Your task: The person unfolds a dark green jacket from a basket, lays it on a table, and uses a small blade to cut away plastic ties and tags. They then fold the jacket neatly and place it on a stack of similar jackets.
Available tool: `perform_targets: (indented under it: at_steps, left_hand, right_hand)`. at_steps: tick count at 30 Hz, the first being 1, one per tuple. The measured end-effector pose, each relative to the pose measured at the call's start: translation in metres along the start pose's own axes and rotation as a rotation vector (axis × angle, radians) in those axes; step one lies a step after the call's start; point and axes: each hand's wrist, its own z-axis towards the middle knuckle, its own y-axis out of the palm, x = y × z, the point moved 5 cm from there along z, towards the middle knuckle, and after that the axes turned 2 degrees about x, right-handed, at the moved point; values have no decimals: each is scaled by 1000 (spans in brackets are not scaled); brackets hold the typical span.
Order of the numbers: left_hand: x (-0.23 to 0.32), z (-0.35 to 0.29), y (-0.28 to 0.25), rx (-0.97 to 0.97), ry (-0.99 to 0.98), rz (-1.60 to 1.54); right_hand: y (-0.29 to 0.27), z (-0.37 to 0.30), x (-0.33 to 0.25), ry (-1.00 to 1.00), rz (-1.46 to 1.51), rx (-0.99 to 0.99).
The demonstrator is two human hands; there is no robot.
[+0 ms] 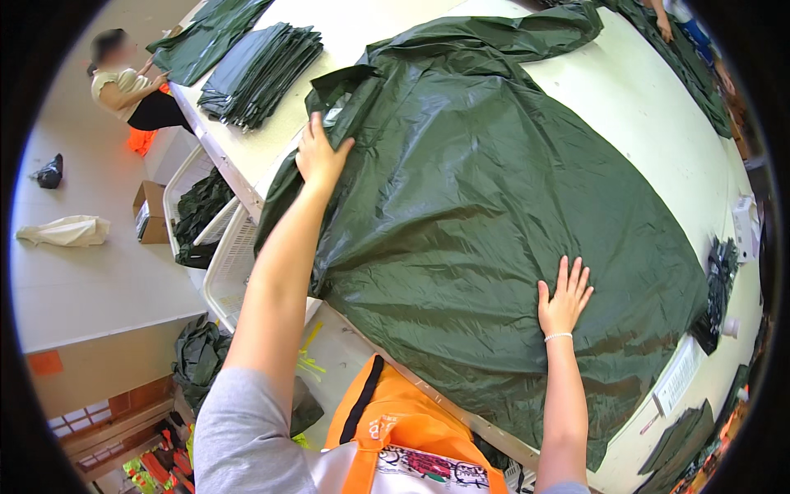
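Observation:
A dark green, shiny raincoat (461, 189) lies spread over the white table, wrinkled across its body, with one sleeve (543, 41) stretched toward the far right. My left hand (322, 160) rests near its folded left edge, thumb held away from the fingers, just below a pale label (336, 109). The tips of some left fingers are partly hidden at the fabric's edge. On the near right part of the raincoat my right hand (564, 305) lies flat with fingers spread. A thin bracelet circles that wrist.
A stack of folded dark green garments (259, 74) sits at the table's far left. White plastic baskets (234, 255) with dark fabric stand beside the table. A person (123, 90) handles green fabric at the far left corner. A white box (745, 229) stands at right.

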Motion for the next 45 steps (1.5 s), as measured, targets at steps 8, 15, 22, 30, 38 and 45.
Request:
perform_targets:
  at_steps: [8,15,22,30,38,45]
  left_hand:
    - [-124,154,-26,457,-417,-297]
    - [-97,87,100,-368,406,139]
    - [-113,64,166,-275,355,339]
    - [-128,-75,72,-267,126,47]
    - [-231,-183,65,-390,-493,-10]
    - [-298,-144,73,-324,-74,121]
  right_hand:
    - [-6,-5,-22,81,-82,-8]
    - [-8,17,-19,47,88,-55]
    - [-65,-121,158,498,-85,230]
    - [-87,-485,412,1324,-355,-28]
    - [-109,-420,399,1600,881,224]
    - [-128,-544,444,1345,1114,726]
